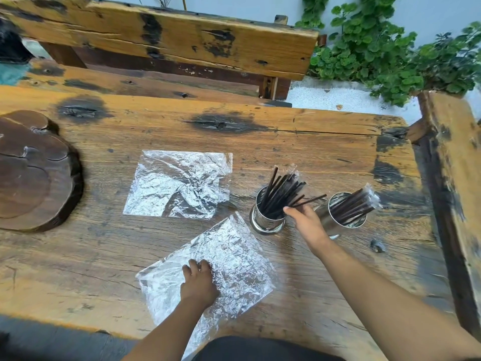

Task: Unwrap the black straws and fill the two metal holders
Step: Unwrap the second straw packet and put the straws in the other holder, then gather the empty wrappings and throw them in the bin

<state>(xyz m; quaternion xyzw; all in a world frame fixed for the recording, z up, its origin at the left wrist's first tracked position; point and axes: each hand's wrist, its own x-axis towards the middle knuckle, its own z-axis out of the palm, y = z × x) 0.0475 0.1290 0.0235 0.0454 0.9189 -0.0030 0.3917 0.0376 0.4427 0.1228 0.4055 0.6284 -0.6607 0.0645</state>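
Two shiny metal holders stand on the wooden table [312, 142]. The left holder [265, 221] has loose black straws [282, 190] fanning out of it. The right holder [346, 217] holds a bundle of black straws [356, 204] with clear wrap still at its top. My right hand [303, 217] is at the left holder's rim, fingers pinching one straw that sticks out sideways. My left hand [199, 281] presses flat on a crumpled clear plastic sheet [234, 259] at the near edge. A second plastic sheet [179, 183] lies further back.
A dark round wood slab [33, 173] sits at the table's left. A heavy wooden bench [169, 40] runs behind the table, another wooden beam [453, 162] on the right. Green plants [385, 53] grow over white gravel at the back right.
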